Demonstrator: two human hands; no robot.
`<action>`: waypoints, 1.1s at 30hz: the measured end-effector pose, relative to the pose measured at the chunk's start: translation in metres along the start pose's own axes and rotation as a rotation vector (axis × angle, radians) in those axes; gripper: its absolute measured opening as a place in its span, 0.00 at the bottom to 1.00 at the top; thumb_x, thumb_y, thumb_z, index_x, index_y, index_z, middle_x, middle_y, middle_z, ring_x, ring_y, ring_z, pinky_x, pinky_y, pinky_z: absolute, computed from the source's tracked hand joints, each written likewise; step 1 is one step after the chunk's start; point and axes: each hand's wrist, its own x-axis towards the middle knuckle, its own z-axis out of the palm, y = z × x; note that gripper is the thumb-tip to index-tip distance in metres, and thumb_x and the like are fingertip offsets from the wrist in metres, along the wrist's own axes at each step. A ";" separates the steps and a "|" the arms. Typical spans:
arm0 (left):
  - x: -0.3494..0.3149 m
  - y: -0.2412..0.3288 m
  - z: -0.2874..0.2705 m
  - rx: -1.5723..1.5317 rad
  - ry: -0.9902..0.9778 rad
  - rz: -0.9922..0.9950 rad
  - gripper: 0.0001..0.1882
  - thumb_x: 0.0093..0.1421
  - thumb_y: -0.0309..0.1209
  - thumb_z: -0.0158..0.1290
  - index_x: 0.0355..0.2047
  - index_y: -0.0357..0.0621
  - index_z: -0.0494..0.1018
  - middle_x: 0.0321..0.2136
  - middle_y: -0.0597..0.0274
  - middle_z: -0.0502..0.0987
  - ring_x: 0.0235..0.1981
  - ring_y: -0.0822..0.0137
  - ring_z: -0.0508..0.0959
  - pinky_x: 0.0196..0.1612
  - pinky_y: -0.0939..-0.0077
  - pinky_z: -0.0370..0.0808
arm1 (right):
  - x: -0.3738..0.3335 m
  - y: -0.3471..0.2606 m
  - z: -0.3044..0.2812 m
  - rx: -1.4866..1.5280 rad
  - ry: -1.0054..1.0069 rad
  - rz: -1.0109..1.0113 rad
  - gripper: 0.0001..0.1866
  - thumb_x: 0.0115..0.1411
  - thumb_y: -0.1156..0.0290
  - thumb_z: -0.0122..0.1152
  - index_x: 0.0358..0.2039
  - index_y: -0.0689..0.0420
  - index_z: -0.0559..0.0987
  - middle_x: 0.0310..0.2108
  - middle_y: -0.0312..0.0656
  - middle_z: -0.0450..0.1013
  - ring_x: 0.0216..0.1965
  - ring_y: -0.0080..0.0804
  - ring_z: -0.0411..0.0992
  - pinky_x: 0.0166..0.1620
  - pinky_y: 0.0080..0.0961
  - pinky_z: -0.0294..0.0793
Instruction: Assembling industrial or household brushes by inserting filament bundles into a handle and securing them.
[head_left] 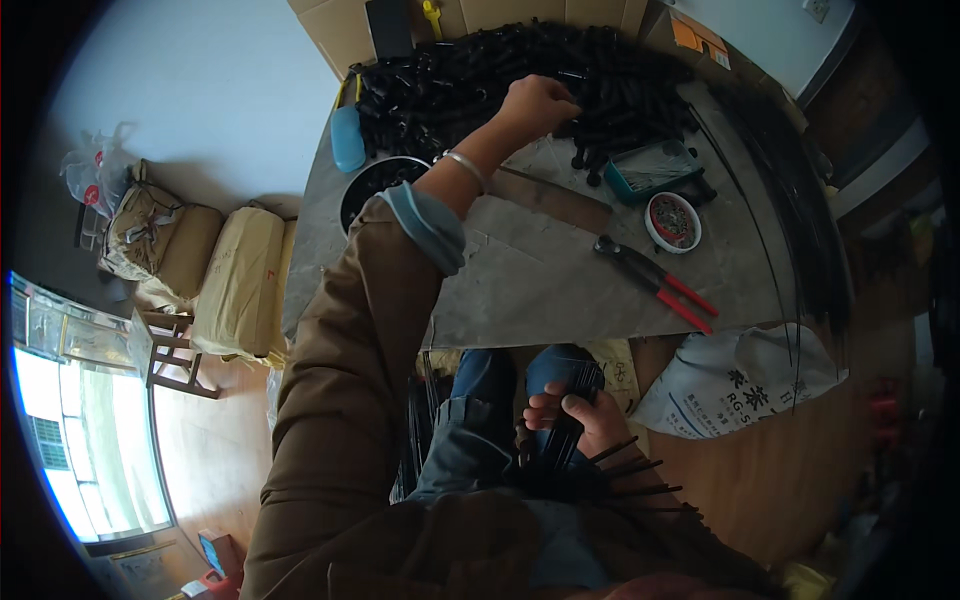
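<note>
My left hand [540,106] reaches over the right part of a heap of black, tube-like pieces [440,90] at the far side of the table. Its fingers are curled downward and pressed together. What they hold, if anything, is hidden. Low over my lap, my right hand [585,418] is closed around a bundle of thin black rods [566,430]. Several rod ends fan out to the right below that wrist. Under my left forearm stands a dark round pan [352,200] with black pieces in it.
On the grey table [520,290] lie red-handled cutters [655,283] and a brown wooden strip [550,198]. A green tray [622,190] and a white bowl [676,249] of small parts stand at right. Long black rods [790,190] line the right edge. A white sack [730,385] stands below.
</note>
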 end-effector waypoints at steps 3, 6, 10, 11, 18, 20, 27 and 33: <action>0.045 0.003 0.046 0.396 0.136 0.205 0.20 0.50 0.40 0.61 0.36 0.35 0.78 0.32 0.52 0.80 0.34 0.60 0.81 0.41 0.67 0.78 | 0.007 -0.001 -0.009 0.033 0.056 0.018 0.14 0.63 0.72 0.51 0.47 0.66 0.70 0.44 0.55 0.73 0.45 0.51 0.74 0.51 0.48 0.74; 0.066 -0.004 0.079 0.691 0.169 0.216 0.19 0.50 0.42 0.59 0.34 0.36 0.79 0.34 0.48 0.79 0.41 0.55 0.79 0.47 0.63 0.75 | 0.013 -0.004 -0.015 -0.012 0.039 0.037 0.15 0.64 0.74 0.48 0.49 0.67 0.69 0.43 0.55 0.74 0.45 0.49 0.75 0.50 0.43 0.74; 0.088 -0.007 0.067 0.778 0.032 0.177 0.20 0.50 0.41 0.59 0.36 0.36 0.78 0.33 0.47 0.79 0.36 0.53 0.80 0.44 0.66 0.77 | 0.017 -0.006 -0.020 0.057 0.030 0.045 0.13 0.64 0.72 0.52 0.46 0.66 0.71 0.41 0.54 0.75 0.43 0.50 0.75 0.50 0.48 0.74; 0.091 -0.007 0.054 0.551 0.038 0.105 0.20 0.52 0.40 0.58 0.39 0.37 0.77 0.31 0.47 0.79 0.34 0.54 0.81 0.41 0.67 0.78 | 0.019 -0.005 -0.024 0.043 0.026 0.033 0.13 0.64 0.73 0.50 0.46 0.66 0.70 0.41 0.55 0.74 0.43 0.50 0.75 0.48 0.45 0.76; 0.031 -0.008 -0.003 0.110 -0.069 -0.164 0.23 0.49 0.43 0.64 0.34 0.32 0.78 0.25 0.53 0.79 0.23 0.66 0.78 0.28 0.76 0.76 | 0.018 -0.004 -0.032 0.068 0.010 0.027 0.13 0.63 0.71 0.53 0.45 0.65 0.72 0.39 0.53 0.75 0.40 0.50 0.77 0.45 0.45 0.77; 0.021 -0.010 0.010 0.140 -0.105 -0.111 0.27 0.45 0.46 0.66 0.34 0.33 0.78 0.25 0.55 0.79 0.24 0.67 0.78 0.29 0.74 0.77 | 0.018 -0.002 -0.031 0.080 -0.003 0.014 0.13 0.63 0.71 0.54 0.45 0.65 0.72 0.38 0.53 0.75 0.40 0.50 0.77 0.45 0.45 0.78; -0.015 0.010 0.020 0.071 -0.041 -0.153 0.22 0.48 0.43 0.65 0.37 0.38 0.78 0.20 0.64 0.75 0.18 0.76 0.71 0.20 0.81 0.69 | 0.012 -0.003 -0.028 0.078 0.011 -0.014 0.13 0.63 0.70 0.52 0.45 0.65 0.71 0.37 0.53 0.75 0.38 0.48 0.77 0.45 0.43 0.78; -0.031 0.003 0.030 0.031 -0.183 -0.115 0.20 0.51 0.38 0.64 0.38 0.36 0.76 0.24 0.63 0.77 0.20 0.75 0.72 0.22 0.81 0.70 | 0.002 -0.001 -0.018 0.050 -0.053 -0.022 0.13 0.64 0.71 0.49 0.46 0.66 0.70 0.38 0.55 0.75 0.38 0.48 0.77 0.44 0.43 0.78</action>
